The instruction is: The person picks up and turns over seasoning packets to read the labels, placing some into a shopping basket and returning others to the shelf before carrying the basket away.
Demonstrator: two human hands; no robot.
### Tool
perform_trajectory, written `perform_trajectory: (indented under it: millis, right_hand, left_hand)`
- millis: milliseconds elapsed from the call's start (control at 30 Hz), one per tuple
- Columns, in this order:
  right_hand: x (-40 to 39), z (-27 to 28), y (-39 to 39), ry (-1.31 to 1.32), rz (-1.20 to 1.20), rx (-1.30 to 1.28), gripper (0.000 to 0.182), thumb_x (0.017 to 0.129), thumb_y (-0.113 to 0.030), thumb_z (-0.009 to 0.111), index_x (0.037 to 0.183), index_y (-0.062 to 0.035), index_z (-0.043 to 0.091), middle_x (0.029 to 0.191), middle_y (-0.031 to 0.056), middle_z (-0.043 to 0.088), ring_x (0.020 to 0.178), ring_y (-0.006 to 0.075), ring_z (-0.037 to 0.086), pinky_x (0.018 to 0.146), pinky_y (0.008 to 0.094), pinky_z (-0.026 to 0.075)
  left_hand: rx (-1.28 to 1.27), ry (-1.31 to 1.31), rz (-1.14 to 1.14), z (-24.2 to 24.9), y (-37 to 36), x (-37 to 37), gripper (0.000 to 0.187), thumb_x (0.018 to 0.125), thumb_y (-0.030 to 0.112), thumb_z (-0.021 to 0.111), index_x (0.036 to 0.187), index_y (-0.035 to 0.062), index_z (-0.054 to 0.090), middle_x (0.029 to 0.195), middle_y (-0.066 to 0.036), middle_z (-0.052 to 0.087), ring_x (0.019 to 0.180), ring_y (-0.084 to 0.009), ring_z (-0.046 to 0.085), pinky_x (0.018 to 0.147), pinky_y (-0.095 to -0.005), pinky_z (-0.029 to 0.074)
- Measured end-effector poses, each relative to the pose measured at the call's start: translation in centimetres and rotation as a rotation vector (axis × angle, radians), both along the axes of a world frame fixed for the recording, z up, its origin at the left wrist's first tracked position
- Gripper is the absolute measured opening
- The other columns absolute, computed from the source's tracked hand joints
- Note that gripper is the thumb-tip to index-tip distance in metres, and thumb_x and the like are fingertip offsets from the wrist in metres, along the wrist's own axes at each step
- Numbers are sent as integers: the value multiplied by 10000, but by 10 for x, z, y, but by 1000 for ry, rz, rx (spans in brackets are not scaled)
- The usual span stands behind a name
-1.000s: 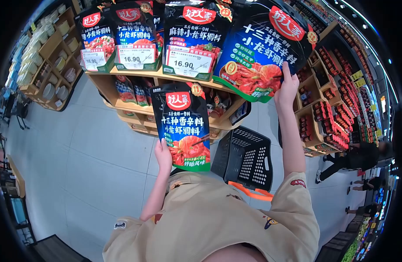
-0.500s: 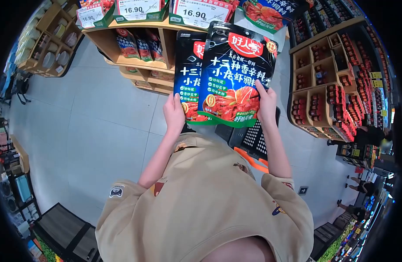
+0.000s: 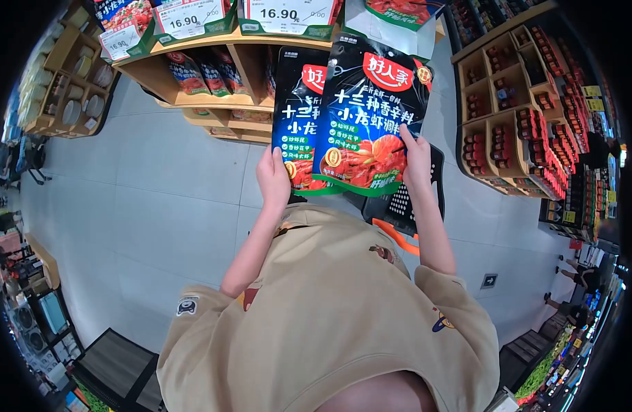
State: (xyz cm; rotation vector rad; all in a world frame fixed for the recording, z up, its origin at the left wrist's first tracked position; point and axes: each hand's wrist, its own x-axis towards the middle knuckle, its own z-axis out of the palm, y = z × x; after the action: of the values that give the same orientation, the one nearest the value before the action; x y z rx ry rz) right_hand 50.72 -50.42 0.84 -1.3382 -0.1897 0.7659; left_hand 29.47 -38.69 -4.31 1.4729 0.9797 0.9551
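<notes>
Two black crayfish seasoning pouches with red and green printing are held up in front of my body. My left hand (image 3: 273,175) grips the left pouch (image 3: 297,117) by its lower left edge, thumb on the front. Closed on the lower right edge of the right pouch (image 3: 365,113) is my right hand (image 3: 417,159). The right pouch overlaps the left one and covers part of its front. Both stand roughly upright with their printed faces toward me; the fingers behind them are hidden.
Ahead is a wooden display shelf (image 3: 254,69) with price cards (image 3: 185,20) and more pouches (image 3: 206,74). Behind my right hand stands a black basket (image 3: 398,209) with an orange handle (image 3: 396,237). Shelves of red jars (image 3: 498,137) line the right; a bowl rack (image 3: 72,75) is at left.
My view has shifted slightly, so the shelf sits further left and higher. Both hands keep their hold, and the right pouch is tilted a little more.
</notes>
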Motion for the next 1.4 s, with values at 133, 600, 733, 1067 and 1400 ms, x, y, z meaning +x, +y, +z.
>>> perform_trajectory:
  millis: [133, 600, 733, 1067, 1400]
  right_hand:
    - [-5, 3, -9, 144, 43, 174, 173, 828, -151, 477, 913, -6, 517, 873, 62, 583, 765, 121, 563, 705, 264, 449]
    - [-69, -4, 29, 1259, 860, 1066, 290, 816, -305, 457, 697, -63, 352, 509, 9, 366, 458, 87, 360, 479, 191, 298]
    - [-73, -10, 25, 1232, 848, 1035, 323, 801, -336, 481, 691, -55, 364, 516, 8, 367, 458, 92, 360, 481, 188, 302]
    - [-71, -19, 18, 1411, 739, 1064, 182, 812, -148, 438, 682, -60, 346, 508, 14, 354, 441, 96, 354, 471, 200, 299]
    - [-70, -26, 14, 1377, 683, 1013, 162, 811, -106, 412, 678, -52, 338, 481, 9, 342, 416, 96, 346, 450, 199, 298]
  left_hand:
    - [-59, -50, 47, -4, -3, 3, 262, 872, 170, 351, 831, -47, 493, 652, -102, 535, 585, -130, 461, 571, -283, 379]
    - [-98, -3, -57, -12, -6, 4, 275, 880, 186, 346, 852, -34, 509, 731, -62, 552, 660, -83, 462, 622, -246, 385]
    - [-115, -58, -47, -8, -6, 4, 274, 880, 190, 351, 831, -32, 505, 706, -47, 531, 654, -74, 442, 615, -241, 380]
    - [-125, -16, -47, -10, -6, 3, 265, 876, 178, 356, 751, -27, 468, 652, -36, 490, 617, -68, 400, 577, -239, 358]
    - [-136, 40, -79, -11, -5, 0, 264, 874, 171, 356, 734, -27, 459, 627, -41, 475, 600, -72, 387, 561, -244, 351]
